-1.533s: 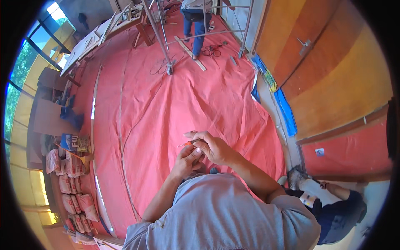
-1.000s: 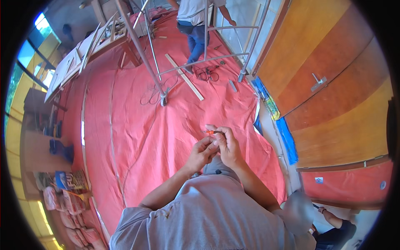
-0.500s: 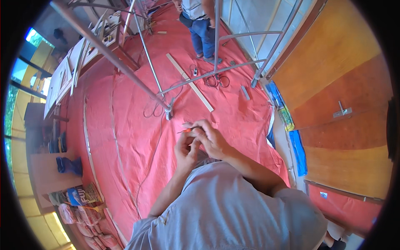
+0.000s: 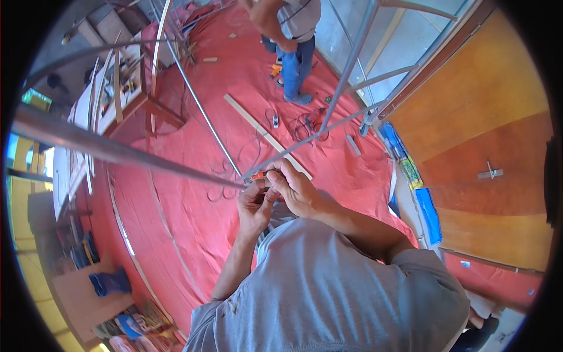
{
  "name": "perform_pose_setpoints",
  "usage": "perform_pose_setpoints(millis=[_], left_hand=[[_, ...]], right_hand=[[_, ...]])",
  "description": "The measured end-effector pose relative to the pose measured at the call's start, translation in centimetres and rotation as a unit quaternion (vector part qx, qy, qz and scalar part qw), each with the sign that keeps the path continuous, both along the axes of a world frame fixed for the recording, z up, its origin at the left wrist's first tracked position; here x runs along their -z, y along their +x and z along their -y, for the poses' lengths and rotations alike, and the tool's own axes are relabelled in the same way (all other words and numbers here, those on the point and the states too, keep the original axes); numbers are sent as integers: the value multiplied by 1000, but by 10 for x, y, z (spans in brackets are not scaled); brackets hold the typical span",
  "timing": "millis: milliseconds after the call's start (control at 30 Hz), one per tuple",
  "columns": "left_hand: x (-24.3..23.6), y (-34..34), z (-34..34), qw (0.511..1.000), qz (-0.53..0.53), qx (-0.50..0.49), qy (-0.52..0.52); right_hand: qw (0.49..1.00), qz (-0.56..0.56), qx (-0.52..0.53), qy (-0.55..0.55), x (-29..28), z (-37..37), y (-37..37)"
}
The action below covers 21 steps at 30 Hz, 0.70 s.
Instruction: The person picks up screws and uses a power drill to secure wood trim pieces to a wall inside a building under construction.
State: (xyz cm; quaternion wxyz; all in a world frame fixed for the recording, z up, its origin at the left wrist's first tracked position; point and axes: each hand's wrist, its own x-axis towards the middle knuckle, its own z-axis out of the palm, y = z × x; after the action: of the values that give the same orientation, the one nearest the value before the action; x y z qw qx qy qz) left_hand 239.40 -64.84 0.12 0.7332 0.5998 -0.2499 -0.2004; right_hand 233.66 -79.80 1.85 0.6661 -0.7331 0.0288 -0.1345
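Both my hands are close together in front of my chest. Pinched in my right hand (image 4: 295,190) is a small orange tool with dark parts (image 4: 258,175); its exact kind is too small to tell. My left hand (image 4: 253,205) has its fingers curled closed just below the tool, close against the right fingertips. Whatever lies between the left fingers is hidden. Behind my hands, a grey metal scaffold tube (image 4: 141,157) crosses the view at left, and a thinner brace meets it near my fingertips.
Red sheeting (image 4: 193,229) covers the floor. A long wooden strip (image 4: 252,123), cables (image 4: 305,126) and a short grey bar (image 4: 353,145) lie on it. Another person (image 4: 296,53) stands beyond the scaffold. A cluttered workbench (image 4: 132,102) stands far left, a wooden door (image 4: 469,170) right.
The scaffold tubes now appear nearer, with one end close to my hands. The orange tool has shifted slightly up in my fingers. The other person's arms have moved, and an orange item shows beside them.
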Motion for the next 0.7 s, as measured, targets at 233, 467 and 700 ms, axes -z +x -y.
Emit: perform_pose_setpoints(millis=[233, 467, 700], left_hand=[[-50, 97, 6, 994, 18, 99, 48], [-44, 131, 32, 994, 104, -4, -12], [-9, 166, 5, 994, 32, -108, -6]], right_hand=[[994, 67, 80, 36, -42, -3, 79], [992, 98, 42, 66, -44, -2, 138], [984, 20, -96, 148, -22, -14, 213]])
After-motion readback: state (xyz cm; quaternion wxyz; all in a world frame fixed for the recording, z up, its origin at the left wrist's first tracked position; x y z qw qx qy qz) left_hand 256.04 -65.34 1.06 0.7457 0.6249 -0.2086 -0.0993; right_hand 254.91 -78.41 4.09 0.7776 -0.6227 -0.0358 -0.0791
